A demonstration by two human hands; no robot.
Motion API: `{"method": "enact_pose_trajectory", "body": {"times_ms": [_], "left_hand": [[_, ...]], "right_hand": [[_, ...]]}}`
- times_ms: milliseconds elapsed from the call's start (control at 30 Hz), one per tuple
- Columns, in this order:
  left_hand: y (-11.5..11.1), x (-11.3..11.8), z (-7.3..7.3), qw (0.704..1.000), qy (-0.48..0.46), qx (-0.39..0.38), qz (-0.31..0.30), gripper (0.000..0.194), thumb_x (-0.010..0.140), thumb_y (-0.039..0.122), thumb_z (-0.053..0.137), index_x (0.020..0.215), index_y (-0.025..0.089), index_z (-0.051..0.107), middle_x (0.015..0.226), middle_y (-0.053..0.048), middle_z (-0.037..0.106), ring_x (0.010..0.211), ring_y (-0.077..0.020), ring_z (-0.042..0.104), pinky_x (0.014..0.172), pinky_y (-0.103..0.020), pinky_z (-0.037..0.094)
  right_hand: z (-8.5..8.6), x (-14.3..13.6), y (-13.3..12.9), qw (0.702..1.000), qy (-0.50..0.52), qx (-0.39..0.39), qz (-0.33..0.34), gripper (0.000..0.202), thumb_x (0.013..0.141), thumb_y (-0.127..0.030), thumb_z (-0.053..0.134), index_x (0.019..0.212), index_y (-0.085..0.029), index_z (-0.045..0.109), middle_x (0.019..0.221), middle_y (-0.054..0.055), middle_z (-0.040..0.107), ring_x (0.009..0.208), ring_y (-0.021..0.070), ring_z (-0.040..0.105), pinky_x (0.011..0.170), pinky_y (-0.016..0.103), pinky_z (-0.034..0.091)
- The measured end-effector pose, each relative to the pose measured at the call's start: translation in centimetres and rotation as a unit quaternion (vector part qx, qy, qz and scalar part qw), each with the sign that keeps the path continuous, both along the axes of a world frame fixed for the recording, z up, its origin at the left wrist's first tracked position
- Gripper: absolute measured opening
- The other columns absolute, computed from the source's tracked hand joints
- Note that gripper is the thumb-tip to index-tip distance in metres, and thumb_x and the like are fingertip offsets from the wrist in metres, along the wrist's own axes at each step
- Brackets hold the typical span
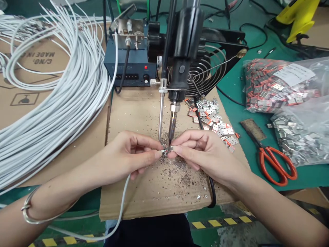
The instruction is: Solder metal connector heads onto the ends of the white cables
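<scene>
My left hand (137, 152) pinches the end of a white cable (122, 199), whose length hangs down and runs off to the lower left. Between the thumb and fingers of my right hand (199, 149) is a small metal USB connector (171, 148). Cable end and connector meet right under the tip of a mounted soldering iron (173, 120). Just left of that tip ends a thin bent metal feed tube (161, 116). Whether the wires touch the connector's contacts is too small to tell. Dark specks and solder bits lie on the cardboard (144, 192) below.
Loose USB connectors (218, 127) lie right of the iron. A fan with a wire guard (195, 77) and a blue solder-feed box (131, 68) stand behind. Coiled white cables (77, 85) fill the left. Bagged connectors (280, 85), bagged metal shells (303, 137) and orange-handled scissors (277, 164) lie right.
</scene>
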State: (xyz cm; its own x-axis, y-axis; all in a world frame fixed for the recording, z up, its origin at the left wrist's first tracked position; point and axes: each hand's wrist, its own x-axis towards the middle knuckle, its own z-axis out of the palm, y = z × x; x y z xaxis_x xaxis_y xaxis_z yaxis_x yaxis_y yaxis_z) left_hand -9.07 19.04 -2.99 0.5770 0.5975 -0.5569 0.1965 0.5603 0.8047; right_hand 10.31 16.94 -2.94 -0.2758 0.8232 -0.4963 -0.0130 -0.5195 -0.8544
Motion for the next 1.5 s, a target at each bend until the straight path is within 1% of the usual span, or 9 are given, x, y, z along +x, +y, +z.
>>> {"method": "enact_pose_trajectory", "body": {"times_ms": [100,300,467,600,767,967,1067,1233,1500], "left_hand": [[-0.03,0.04,-0.07,1.000,0.019,0.007,0.007,0.013,0.075,0.024,0.065,0.082,0.013,0.067,0.041,0.007,0.049,0.033,-0.0041,0.041,0.032,-0.011,0.035],[-0.02,0.05,-0.01,0.999,0.028,0.038,-0.004,0.013,0.075,0.025,0.063,0.077,0.012,0.067,0.041,0.006,0.048,0.033,-0.0049,0.041,0.031,-0.013,0.033],[0.02,0.14,0.46,0.997,0.060,0.048,-0.018,0.015,0.075,0.026,0.062,0.077,0.012,0.068,0.042,0.005,0.047,0.034,-0.0055,0.041,0.033,-0.015,0.034],[-0.03,0.26,0.76,0.996,0.074,0.046,-0.017,0.015,0.074,0.026,0.062,0.076,0.012,0.068,0.042,0.005,0.047,0.035,-0.0059,0.040,0.033,-0.015,0.035],[0.05,0.23,0.42,0.997,0.055,0.053,-0.013,0.015,0.074,0.027,0.062,0.077,0.013,0.068,0.041,0.006,0.046,0.034,-0.0057,0.040,0.032,-0.015,0.035],[-0.13,0.22,0.52,0.998,0.035,0.047,-0.009,0.013,0.074,0.025,0.062,0.077,0.014,0.067,0.041,0.007,0.045,0.034,-0.0053,0.040,0.032,-0.014,0.034],[-0.15,0.28,0.41,0.998,0.035,0.046,-0.011,0.013,0.074,0.025,0.062,0.077,0.013,0.067,0.041,0.007,0.046,0.034,-0.0050,0.040,0.032,-0.013,0.034],[0.07,0.35,0.19,0.997,0.052,0.052,-0.011,0.012,0.076,0.023,0.061,0.075,0.012,0.066,0.041,0.007,0.046,0.034,-0.0041,0.040,0.032,-0.012,0.034],[-0.35,0.09,0.34,0.998,0.033,0.051,-0.007,0.011,0.077,0.022,0.061,0.078,0.013,0.067,0.041,0.008,0.046,0.033,-0.0031,0.039,0.032,-0.010,0.034]], "right_hand": [[0.03,-0.16,0.01,1.000,-0.018,-0.006,-0.001,0.011,0.073,-0.022,0.067,0.072,-0.012,0.063,0.067,0.004,0.071,0.033,-0.0017,0.038,0.031,0.009,0.030],[0.03,-0.47,0.15,1.000,-0.022,-0.010,-0.005,0.009,0.069,-0.019,0.069,0.071,-0.012,0.063,0.066,0.004,0.070,0.034,-0.0011,0.039,0.032,0.011,0.030],[0.22,-0.36,0.15,0.999,0.009,-0.029,-0.017,0.012,0.058,-0.006,0.073,0.066,-0.012,0.066,0.059,0.000,0.068,0.037,-0.0007,0.044,0.034,0.009,0.031],[0.34,-0.19,0.10,0.999,0.018,-0.034,-0.017,0.017,0.057,0.001,0.072,0.067,-0.012,0.067,0.060,0.000,0.069,0.040,-0.0004,0.049,0.035,0.006,0.032],[0.39,-0.09,0.19,0.999,0.016,-0.031,-0.009,0.011,0.062,-0.004,0.072,0.067,-0.012,0.067,0.059,0.000,0.069,0.040,-0.0004,0.051,0.036,0.006,0.033],[0.20,0.08,0.21,1.000,0.001,-0.007,0.003,0.005,0.071,-0.018,0.071,0.070,-0.014,0.068,0.064,0.002,0.070,0.056,0.0039,0.062,0.051,0.009,0.045],[0.14,0.08,0.22,1.000,-0.011,-0.003,0.006,0.006,0.070,-0.018,0.072,0.071,-0.014,0.069,0.064,0.003,0.070,0.056,0.0052,0.063,0.051,0.011,0.045],[0.19,0.02,0.20,1.000,-0.006,-0.030,-0.006,0.014,0.059,-0.008,0.076,0.069,-0.012,0.068,0.064,0.002,0.070,0.053,0.0046,0.061,0.049,0.010,0.044],[0.14,0.13,0.27,0.999,0.031,-0.030,-0.001,0.014,0.060,-0.008,0.076,0.069,-0.014,0.068,0.064,0.000,0.071,0.054,0.0032,0.061,0.050,0.008,0.044]]}}
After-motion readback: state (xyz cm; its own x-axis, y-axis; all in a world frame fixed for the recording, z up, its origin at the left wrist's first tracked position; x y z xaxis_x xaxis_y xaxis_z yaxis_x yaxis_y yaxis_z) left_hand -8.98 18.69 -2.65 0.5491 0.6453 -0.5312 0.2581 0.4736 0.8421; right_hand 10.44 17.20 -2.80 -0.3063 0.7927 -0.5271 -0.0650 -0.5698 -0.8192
